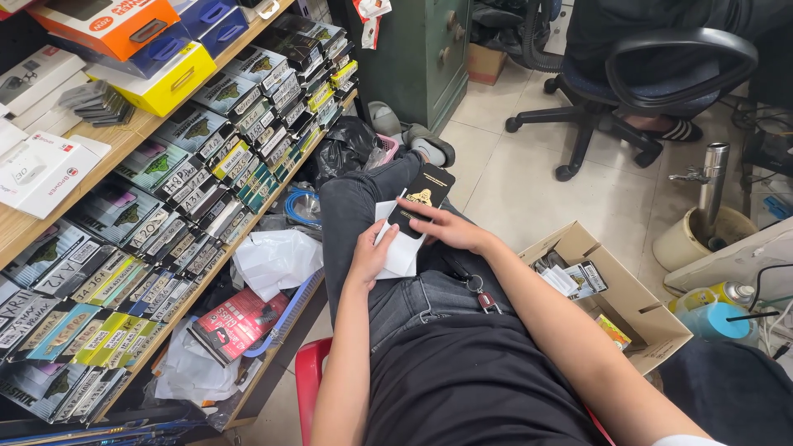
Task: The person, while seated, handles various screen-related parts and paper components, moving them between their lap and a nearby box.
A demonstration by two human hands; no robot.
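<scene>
I sit on a red stool (307, 372) with a thin black box bearing a gold emblem (423, 196) resting on my thigh. My right hand (446, 226) lies on the box's lower part, fingers closed around it. Under and beside the box sits a white sleeve or paper (402, 252), and my left hand (373, 254) grips its left edge. A key ring with a small fob (481, 293) hangs at my hip.
Shelves (107, 157) packed with small boxed goods rise at my left. An open cardboard box (628, 301) with packets stands at my right. An office chair (636, 83) with a seated person is ahead. White bags (277, 260) and sandals (413, 136) lie on the floor.
</scene>
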